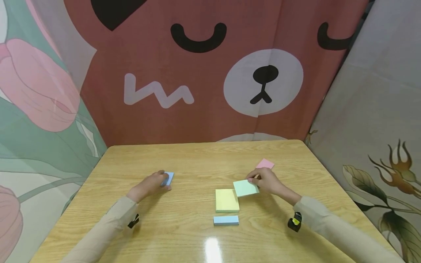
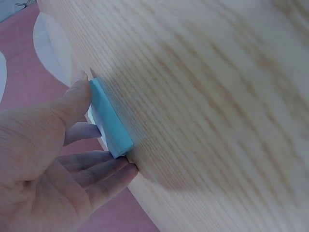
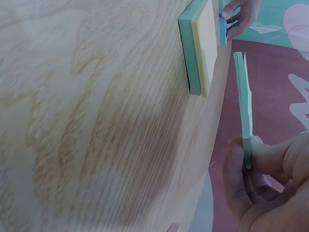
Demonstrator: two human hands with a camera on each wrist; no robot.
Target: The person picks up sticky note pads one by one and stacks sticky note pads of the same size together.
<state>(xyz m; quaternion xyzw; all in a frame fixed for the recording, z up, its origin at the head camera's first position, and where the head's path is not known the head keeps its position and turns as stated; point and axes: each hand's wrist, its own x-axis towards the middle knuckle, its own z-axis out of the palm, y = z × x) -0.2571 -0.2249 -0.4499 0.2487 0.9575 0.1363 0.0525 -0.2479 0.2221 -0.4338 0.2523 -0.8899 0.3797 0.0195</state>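
At the table's left, my left hand [image 1: 152, 185] holds a small blue sticky note pad [image 1: 169, 178] on the tabletop. Its thumb is at one end of the pad [image 2: 111, 118] and its fingers at the other in the left wrist view. My right hand [image 1: 268, 179] pinches a light green sticky note pad [image 1: 245, 187] by one corner, raised off the table. Just left of that, a square yellow pad [image 1: 227, 199] lies on top of a thicker green pad [image 3: 189, 58]. Beyond the right hand a pink sticky note pad [image 1: 265, 163] lies partly hidden.
A narrow light blue pad [image 1: 226, 220] lies in front of the yellow one, nearer to me. The wooden table [image 1: 184, 157] meets a bear-print curtain [image 1: 230, 124] at the back. Printed cloths [image 1: 358, 109] hang on both sides.
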